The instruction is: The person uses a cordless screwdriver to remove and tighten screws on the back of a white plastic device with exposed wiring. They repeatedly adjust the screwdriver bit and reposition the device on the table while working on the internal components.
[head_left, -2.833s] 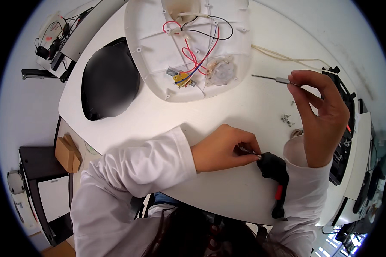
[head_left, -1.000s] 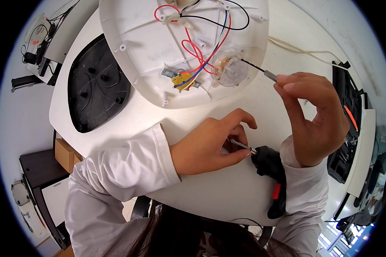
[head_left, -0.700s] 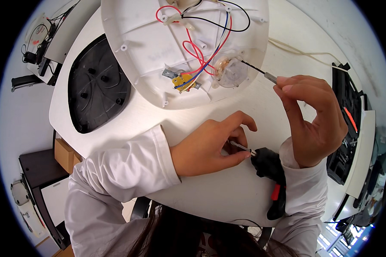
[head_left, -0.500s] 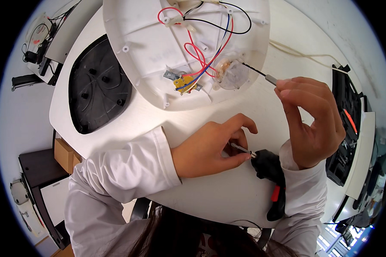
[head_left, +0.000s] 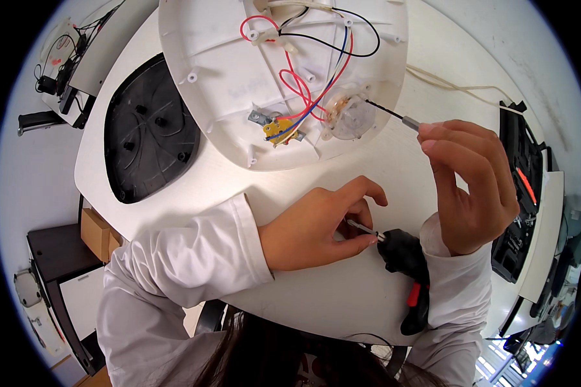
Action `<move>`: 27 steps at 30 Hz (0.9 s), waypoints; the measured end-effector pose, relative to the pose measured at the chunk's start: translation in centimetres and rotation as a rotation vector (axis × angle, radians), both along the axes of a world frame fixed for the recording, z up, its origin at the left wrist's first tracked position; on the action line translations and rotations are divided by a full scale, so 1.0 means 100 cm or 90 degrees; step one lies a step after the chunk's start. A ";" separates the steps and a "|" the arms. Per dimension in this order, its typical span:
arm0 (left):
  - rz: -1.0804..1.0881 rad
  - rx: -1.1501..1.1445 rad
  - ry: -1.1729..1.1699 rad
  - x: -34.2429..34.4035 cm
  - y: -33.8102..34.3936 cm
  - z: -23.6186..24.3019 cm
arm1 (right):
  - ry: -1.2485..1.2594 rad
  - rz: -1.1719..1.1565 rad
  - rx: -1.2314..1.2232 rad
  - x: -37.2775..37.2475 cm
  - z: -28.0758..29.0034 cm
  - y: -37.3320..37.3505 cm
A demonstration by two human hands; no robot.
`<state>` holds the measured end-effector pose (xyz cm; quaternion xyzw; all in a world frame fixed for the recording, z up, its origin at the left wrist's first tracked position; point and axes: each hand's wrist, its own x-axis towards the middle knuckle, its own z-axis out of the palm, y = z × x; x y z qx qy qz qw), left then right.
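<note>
Between the fingertips of my right hand (head_left: 474,187) is a thin drill bit (head_left: 386,111); its dark, twisted shaft points up and left toward the white housing, and its thicker grey shank sits in the grip. My left hand (head_left: 319,226) curls its thumb and fingers round a slim metal bit (head_left: 366,229) that sticks out of the nose of a black and red cordless screwdriver (head_left: 403,251). The screwdriver lies on the table beside my right sleeve. Beyond my hands rests the white plastic housing (head_left: 219,122), its inside facing up.
Inside the housing are red, blue and black wires (head_left: 329,84), a yellow part (head_left: 281,131) and a clear round gearbox (head_left: 352,119). A black cover (head_left: 152,138) lies to the left. At the right edge stands an opened black tool case (head_left: 519,193), with a pale cable (head_left: 458,82) nearby.
The view has shifted slightly, so the housing sits a little lower. Both hands keep their grips and have hardly moved.
</note>
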<state>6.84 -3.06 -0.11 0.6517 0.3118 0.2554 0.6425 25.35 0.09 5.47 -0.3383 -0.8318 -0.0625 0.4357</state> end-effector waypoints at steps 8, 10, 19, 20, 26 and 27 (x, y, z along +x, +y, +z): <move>-0.001 -0.005 0.006 0.000 0.000 0.001 | -0.010 -0.009 0.035 0.001 -0.002 0.002; -0.002 -0.006 0.004 0.000 0.000 0.001 | -0.005 -0.011 0.041 0.001 -0.003 0.002; -0.004 -0.006 0.006 0.000 0.000 0.001 | -0.001 -0.021 0.037 0.002 -0.003 0.003; -0.004 -0.009 0.006 0.000 0.000 0.001 | 0.000 -0.022 0.038 0.002 -0.004 0.003; -0.006 -0.013 0.004 0.000 0.000 0.001 | 0.005 -0.019 0.044 0.001 -0.005 0.004; -0.005 -0.012 0.004 0.000 0.000 0.001 | 0.006 -0.018 0.046 0.001 -0.005 0.005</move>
